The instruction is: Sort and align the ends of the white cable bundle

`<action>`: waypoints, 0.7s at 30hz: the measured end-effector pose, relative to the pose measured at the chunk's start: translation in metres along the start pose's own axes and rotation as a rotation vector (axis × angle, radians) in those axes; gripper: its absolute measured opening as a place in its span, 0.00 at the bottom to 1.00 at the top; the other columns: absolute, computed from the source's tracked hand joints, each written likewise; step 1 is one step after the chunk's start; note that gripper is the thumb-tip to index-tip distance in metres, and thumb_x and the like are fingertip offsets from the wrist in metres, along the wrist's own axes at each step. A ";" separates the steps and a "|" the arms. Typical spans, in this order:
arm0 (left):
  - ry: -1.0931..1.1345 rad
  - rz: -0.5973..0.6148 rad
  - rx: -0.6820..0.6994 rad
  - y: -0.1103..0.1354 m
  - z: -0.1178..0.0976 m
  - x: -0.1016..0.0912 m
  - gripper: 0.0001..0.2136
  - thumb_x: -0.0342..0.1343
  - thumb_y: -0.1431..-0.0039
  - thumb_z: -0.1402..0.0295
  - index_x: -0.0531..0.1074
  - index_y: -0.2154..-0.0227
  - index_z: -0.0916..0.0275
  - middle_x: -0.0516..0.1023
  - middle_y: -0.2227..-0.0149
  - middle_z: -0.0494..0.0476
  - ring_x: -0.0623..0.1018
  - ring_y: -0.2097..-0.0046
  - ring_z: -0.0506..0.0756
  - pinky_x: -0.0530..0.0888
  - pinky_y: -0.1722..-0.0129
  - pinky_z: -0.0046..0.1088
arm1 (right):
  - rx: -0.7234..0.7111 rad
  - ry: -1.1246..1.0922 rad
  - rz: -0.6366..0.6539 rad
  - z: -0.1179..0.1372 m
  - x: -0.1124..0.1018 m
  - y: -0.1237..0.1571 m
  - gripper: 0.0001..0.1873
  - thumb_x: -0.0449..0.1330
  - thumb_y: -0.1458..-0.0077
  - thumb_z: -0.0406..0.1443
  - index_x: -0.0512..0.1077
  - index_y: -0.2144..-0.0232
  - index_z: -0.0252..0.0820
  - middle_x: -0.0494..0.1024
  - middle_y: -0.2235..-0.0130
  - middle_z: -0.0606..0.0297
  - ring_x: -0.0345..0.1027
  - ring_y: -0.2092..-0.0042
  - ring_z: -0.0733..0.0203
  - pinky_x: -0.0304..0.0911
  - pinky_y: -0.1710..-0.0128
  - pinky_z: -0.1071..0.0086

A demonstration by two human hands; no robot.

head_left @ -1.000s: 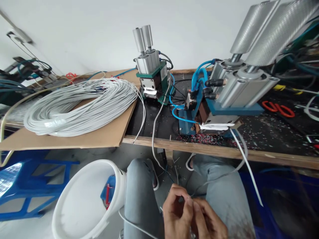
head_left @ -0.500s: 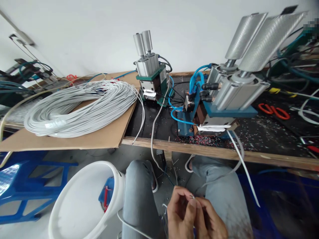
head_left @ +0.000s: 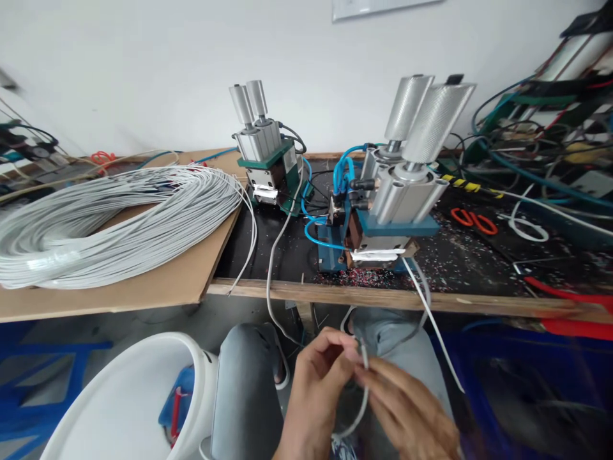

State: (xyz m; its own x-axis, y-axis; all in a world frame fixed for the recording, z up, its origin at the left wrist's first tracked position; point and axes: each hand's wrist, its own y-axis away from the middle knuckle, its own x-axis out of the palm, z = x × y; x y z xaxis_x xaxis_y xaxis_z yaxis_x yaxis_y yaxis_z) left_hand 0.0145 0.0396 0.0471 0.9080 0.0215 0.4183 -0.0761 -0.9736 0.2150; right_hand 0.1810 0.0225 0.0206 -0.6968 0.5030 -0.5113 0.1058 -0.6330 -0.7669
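Note:
Over my lap, my left hand (head_left: 316, 383) pinches a thin light-grey cable (head_left: 364, 390) near its end between thumb and fingers. From there the cable bends down in a loop between the hands. My right hand (head_left: 407, 409) is beside it, fingers pressed together against the cable, slightly blurred. The very tip of the cable is hidden by the fingers. Just past the hands, at the bench edge, stands a blue machine (head_left: 400, 223) with two knurled silver cylinders on top. A white strip and a grey cord hang from its front.
A large coil of grey cable (head_left: 201, 223) lies on cardboard (head_left: 191, 291) at the left. A smaller green machine (head_left: 268, 160) stands behind. Left of my knee is a white bucket (head_left: 191, 345) with a blue-and-red object inside. Orange-handled scissors (head_left: 474, 220) and coloured scraps lie on the bench (head_left: 311, 291).
My hands have drawn slightly apart at the fingertips, and a loop of cable now shows between them. The view has turned to the right, bringing more of the right bench in.

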 end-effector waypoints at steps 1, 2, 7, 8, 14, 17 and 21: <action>-0.081 0.014 0.057 0.001 -0.004 -0.002 0.12 0.73 0.43 0.53 0.86 0.60 0.52 0.78 0.63 0.51 0.74 0.59 0.57 0.70 0.55 0.32 | 0.002 0.013 -0.051 -0.008 0.000 -0.005 0.26 0.58 0.34 0.30 0.79 0.40 0.61 0.93 0.56 0.71 0.90 0.63 0.52 0.87 0.64 0.73; -0.198 0.032 0.131 0.002 -0.007 -0.006 0.14 0.71 0.42 0.53 0.85 0.55 0.49 0.79 0.60 0.52 0.75 0.55 0.59 0.71 0.52 0.34 | 0.016 0.024 -0.103 -0.016 0.001 -0.012 0.27 0.61 0.36 0.27 0.79 0.40 0.59 0.93 0.55 0.69 0.90 0.62 0.52 0.87 0.61 0.72; -0.794 0.347 0.413 0.007 0.016 -0.035 0.18 0.73 0.44 0.63 0.81 0.50 0.46 0.85 0.58 0.54 0.84 0.60 0.62 0.79 0.59 0.35 | 0.030 0.057 -0.210 -0.050 0.008 -0.061 0.25 0.67 0.39 0.21 0.81 0.45 0.51 0.92 0.54 0.63 0.89 0.55 0.56 0.85 0.48 0.66; -0.793 0.375 0.443 0.006 0.026 -0.038 0.15 0.70 0.42 0.62 0.81 0.51 0.45 0.86 0.61 0.55 0.84 0.64 0.61 0.80 0.63 0.35 | 0.026 0.058 -0.206 -0.054 0.010 -0.068 0.23 0.67 0.39 0.22 0.81 0.46 0.49 0.92 0.54 0.62 0.88 0.54 0.57 0.84 0.47 0.65; -0.717 0.164 0.526 0.012 0.061 -0.028 0.13 0.61 0.36 0.52 0.79 0.50 0.41 0.85 0.63 0.55 0.81 0.68 0.63 0.79 0.69 0.39 | 0.034 0.064 -0.201 -0.059 0.023 -0.083 0.16 0.66 0.36 0.24 0.81 0.49 0.45 0.91 0.56 0.59 0.87 0.55 0.59 0.82 0.50 0.66; -0.686 0.005 0.469 0.018 0.060 -0.022 0.11 0.60 0.35 0.53 0.80 0.52 0.42 0.84 0.62 0.55 0.80 0.66 0.64 0.78 0.65 0.42 | 0.051 0.058 -0.195 -0.061 0.024 -0.084 0.16 0.65 0.35 0.25 0.81 0.49 0.46 0.91 0.55 0.59 0.87 0.54 0.58 0.83 0.49 0.64; -0.658 -0.066 0.421 0.022 0.070 -0.031 0.10 0.59 0.36 0.55 0.81 0.55 0.43 0.84 0.65 0.53 0.81 0.66 0.63 0.76 0.66 0.40 | 0.074 0.049 -0.202 -0.062 0.025 -0.088 0.15 0.66 0.35 0.26 0.81 0.49 0.44 0.91 0.55 0.59 0.87 0.55 0.58 0.83 0.49 0.65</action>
State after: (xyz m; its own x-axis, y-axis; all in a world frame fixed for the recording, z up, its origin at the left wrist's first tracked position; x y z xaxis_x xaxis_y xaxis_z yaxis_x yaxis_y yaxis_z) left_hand 0.0135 0.0015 -0.0228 0.9727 0.0712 -0.2207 0.0295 -0.9820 -0.1868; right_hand 0.1983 0.1273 0.0509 -0.6631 0.6510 -0.3694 -0.0861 -0.5566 -0.8263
